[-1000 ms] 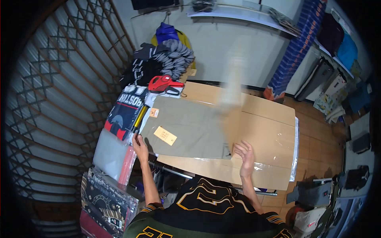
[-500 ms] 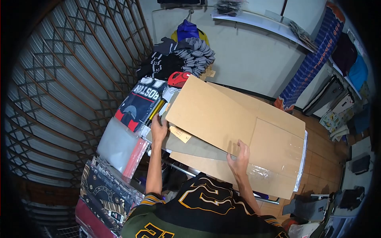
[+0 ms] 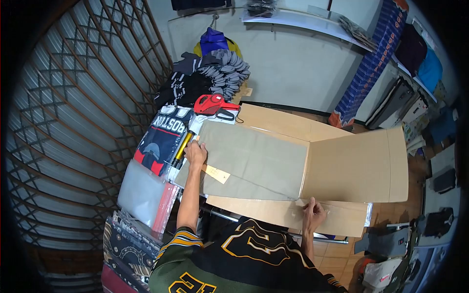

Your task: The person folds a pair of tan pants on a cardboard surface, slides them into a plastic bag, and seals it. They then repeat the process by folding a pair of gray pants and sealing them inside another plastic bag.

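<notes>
A folded grey-olive garment [image 3: 259, 158] lies flat on a creased cardboard folding board [image 3: 273, 119]. From its left part a cream paper tag [image 3: 216, 174] sticks out. The fingers of my left hand [image 3: 196, 155] are curled on the garment's left end, beside a yellow-and-black tube-shaped tool [image 3: 183, 145]. My right hand [image 3: 313, 215] is pinched at the near right corner of the garment, over the board's near flap; what lies between its fingertips is too small to make out. The board's right flap [image 3: 354, 166] stands raised, tilted to the right.
Beyond the garment sits a red handheld device [image 3: 214, 104] with a black handle. Bagged clothing [image 3: 163, 134] and clear plastic bags [image 3: 141, 185] lie left, near a metal folding gate [image 3: 88, 97]. Striped dark-and-grey knit items [image 3: 227, 71] are piled at the back. Tiled floor [image 3: 337, 261] shows at right.
The cardboard flap that covered the garment has swung over to the right, uncovering it. My right hand has moved down and right and closed from an open pose. My left hand stays at the left end.
</notes>
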Motion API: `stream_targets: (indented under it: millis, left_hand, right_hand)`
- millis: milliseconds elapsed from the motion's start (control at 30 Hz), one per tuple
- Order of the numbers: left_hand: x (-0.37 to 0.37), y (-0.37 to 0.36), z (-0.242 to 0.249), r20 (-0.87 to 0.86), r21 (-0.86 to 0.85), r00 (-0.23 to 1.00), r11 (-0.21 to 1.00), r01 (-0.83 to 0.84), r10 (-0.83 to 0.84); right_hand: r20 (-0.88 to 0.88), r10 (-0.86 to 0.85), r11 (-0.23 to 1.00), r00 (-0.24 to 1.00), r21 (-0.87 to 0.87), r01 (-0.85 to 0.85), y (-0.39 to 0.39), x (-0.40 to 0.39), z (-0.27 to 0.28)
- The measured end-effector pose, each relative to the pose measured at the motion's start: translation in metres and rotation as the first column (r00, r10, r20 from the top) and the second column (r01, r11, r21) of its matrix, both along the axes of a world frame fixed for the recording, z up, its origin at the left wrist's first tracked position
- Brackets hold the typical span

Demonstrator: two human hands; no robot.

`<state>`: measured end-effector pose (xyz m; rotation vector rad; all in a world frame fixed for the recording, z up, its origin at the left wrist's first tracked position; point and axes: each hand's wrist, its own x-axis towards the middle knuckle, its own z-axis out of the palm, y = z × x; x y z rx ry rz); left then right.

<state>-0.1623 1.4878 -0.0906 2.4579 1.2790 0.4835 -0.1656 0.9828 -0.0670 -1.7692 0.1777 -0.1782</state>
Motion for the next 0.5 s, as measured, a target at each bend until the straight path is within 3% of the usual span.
stream_targets:
  millis: [133,233,267,367,500]
  left_hand:
    - [-0.003,0.011,-0.015,0.081,0.114,0.996,0.993,0.02,-0.029]
    - [-0.004,0.016,-0.021,0.104,0.172,0.993,0.985,0.029,-0.048]
    - [-0.005,0.016,-0.02,0.102,0.169,0.993,0.985,0.039,-0.057]
    - [-0.005,0.015,-0.02,0.115,0.166,0.992,0.985,0.04,-0.059]
    - [-0.005,0.015,-0.016,0.062,0.162,0.996,0.986,0.049,-0.06]
  right_hand:
    - [-0.07,0.018,0.995,0.997,-0.097,-0.025,0.001,0.009,0.005]
    - [0.013,0.1,0.992,0.995,-0.079,-0.098,0.009,0.033,0.006]
    - [0.034,0.145,0.989,0.989,0.023,-0.146,0.01,0.043,-0.004]
    - [-0.087,0.132,0.991,0.988,-0.001,-0.132,0.024,0.082,-0.039]
    - [-0.151,0.22,0.964,0.964,-0.119,-0.239,0.053,0.111,-0.029]
